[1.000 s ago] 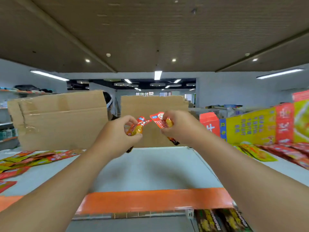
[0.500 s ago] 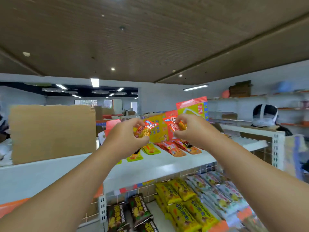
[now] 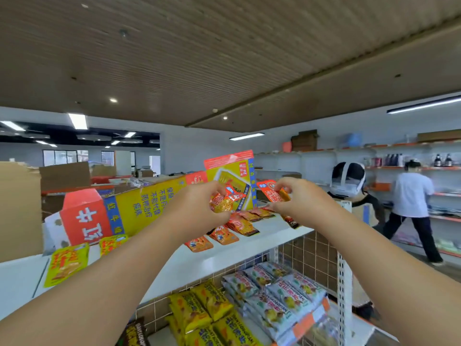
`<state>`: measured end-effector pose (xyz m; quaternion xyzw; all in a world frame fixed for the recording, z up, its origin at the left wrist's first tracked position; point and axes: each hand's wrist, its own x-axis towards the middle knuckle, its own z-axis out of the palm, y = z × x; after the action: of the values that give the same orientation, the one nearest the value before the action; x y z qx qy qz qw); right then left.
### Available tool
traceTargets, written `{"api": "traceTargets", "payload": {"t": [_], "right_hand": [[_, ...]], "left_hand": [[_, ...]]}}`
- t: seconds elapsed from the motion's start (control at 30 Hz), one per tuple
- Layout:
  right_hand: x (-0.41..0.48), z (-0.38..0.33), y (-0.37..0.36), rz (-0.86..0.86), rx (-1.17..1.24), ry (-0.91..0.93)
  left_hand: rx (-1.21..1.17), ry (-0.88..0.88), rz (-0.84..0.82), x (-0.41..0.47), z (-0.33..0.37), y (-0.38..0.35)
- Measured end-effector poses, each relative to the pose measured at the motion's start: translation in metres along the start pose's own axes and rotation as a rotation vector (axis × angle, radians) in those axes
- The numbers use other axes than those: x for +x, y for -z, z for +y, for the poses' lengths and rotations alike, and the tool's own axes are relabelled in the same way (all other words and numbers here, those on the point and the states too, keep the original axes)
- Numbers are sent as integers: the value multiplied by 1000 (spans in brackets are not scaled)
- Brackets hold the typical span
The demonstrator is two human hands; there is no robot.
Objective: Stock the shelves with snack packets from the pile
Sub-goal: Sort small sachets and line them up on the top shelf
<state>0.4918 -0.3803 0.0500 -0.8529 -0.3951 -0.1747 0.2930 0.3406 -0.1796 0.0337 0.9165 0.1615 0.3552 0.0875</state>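
- Hands reach forward over the white top shelf [image 3: 249, 248], each with thumb and curled fingers closed on a small snack packet.
- Left hand [image 3: 197, 211] pinches a crumpled orange-red packet [image 3: 225, 199] that has a golden patch on it.
- Right hand [image 3: 296, 198] pinches a red packet [image 3: 273, 193] by its upper part. A dark strip shows below this hand, and I cannot tell whether it belongs to the same packet.
- Both held packets are in the air, apart from each other. They are just above a row of orange packets [image 3: 223, 236] lying flat on the top shelf.
- Yellow packets [image 3: 66, 264] lie toward the left end of that shelf, in front of a yellow and red carton [image 3: 139, 208] lying on its side.
- Lower shelf [image 3: 361, 330] carries yellow snack bags [image 3: 199, 310], pale grey-blue bags [image 3: 274, 293] and dark brown bags [image 3: 136, 333], side by side.
- Brown cardboard box [image 3: 20, 211] stands at the far left, beside the carton.
- Person in a white shirt [image 3: 411, 203] stands in the background on the right, at wall shelves [image 3: 399, 148] holding dark bottles [image 3: 442, 159].
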Motion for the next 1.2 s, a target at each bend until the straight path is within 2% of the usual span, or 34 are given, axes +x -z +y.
{"api": "traceTargets", "payload": {"t": [0.37,0.73,1.0,1.2], "right_hand": [[99,74,-35,9,-33,-114],[183,119,-83,-38,-26,-109],[256,184,-116,-98,20,-19],[319,237,-147,-215,21,54]], "left_hand": [[15,-141,-71,121,-25,-91],[77,-177,-116,204,-35,-150],[104,-33,-92,246,-29,-202],[97,119,-27,284,-5,-256]]}}
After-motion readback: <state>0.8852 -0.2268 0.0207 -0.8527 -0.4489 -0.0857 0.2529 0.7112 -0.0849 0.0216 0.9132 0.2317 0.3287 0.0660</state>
